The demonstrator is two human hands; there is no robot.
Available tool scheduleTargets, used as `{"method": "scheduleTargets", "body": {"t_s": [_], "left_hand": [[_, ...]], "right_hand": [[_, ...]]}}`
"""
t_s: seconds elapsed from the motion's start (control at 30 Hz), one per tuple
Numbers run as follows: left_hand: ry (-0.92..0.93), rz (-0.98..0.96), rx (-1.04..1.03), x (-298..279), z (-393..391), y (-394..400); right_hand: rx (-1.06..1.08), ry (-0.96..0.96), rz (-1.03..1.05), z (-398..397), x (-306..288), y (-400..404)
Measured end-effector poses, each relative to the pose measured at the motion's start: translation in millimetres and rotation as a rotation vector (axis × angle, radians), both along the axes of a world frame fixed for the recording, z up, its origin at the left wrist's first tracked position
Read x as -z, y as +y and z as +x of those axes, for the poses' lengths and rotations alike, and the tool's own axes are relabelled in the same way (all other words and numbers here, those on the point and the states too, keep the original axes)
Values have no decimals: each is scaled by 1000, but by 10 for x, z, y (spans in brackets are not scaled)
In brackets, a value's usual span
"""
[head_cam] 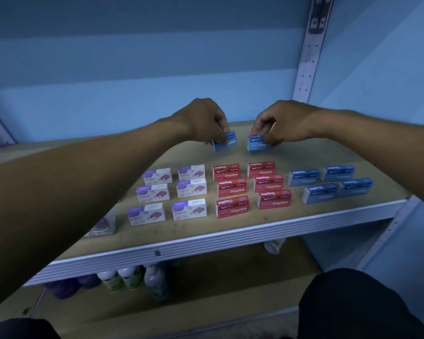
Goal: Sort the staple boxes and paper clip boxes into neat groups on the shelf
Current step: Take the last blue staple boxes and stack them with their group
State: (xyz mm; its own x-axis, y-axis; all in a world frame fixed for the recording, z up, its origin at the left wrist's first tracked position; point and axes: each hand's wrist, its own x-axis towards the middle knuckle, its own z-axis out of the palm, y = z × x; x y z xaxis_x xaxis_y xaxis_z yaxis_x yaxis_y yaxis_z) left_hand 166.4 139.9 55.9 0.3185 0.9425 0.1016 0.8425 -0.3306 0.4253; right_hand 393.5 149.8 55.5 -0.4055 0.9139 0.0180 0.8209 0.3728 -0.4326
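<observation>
My left hand (206, 118) pinches a blue staple box (227, 143), tilted, just above the back of the wooden shelf (291, 148). A second blue staple box (257, 143) is pinched by my right hand (282, 123) close beside the first. In front stand three groups: several purple-and-white staple boxes (167, 192) on the left, several red staple boxes (250, 187) in the middle, several blue staple boxes (328, 182) on the right. A clear box of paper clips (103, 227) peeks out under my left forearm.
The shelf's white front edge (206, 243) runs across the view. A perforated metal upright (306, 57) stands at the back right. On the lower shelf are small bottles (132, 277) and purple items (66, 287). My dark-clothed knees fill the bottom corners.
</observation>
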Motion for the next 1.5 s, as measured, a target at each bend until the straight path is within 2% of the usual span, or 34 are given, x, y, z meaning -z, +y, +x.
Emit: {"method": "scheduleTargets", "body": {"t_s": [0.33, 0.57, 0.93, 1.5], "left_hand": [[6, 11, 92, -35, 822, -104], [90, 37, 153, 28, 1154, -163], [186, 53, 191, 130, 1332, -203], [206, 63, 197, 205, 1315, -208]], "right_hand": [[97, -16, 5, 742, -47, -266], [117, -63, 18, 1025, 16, -383], [133, -57, -5, 1110, 142, -389], [147, -47, -30, 1122, 222, -383]]}}
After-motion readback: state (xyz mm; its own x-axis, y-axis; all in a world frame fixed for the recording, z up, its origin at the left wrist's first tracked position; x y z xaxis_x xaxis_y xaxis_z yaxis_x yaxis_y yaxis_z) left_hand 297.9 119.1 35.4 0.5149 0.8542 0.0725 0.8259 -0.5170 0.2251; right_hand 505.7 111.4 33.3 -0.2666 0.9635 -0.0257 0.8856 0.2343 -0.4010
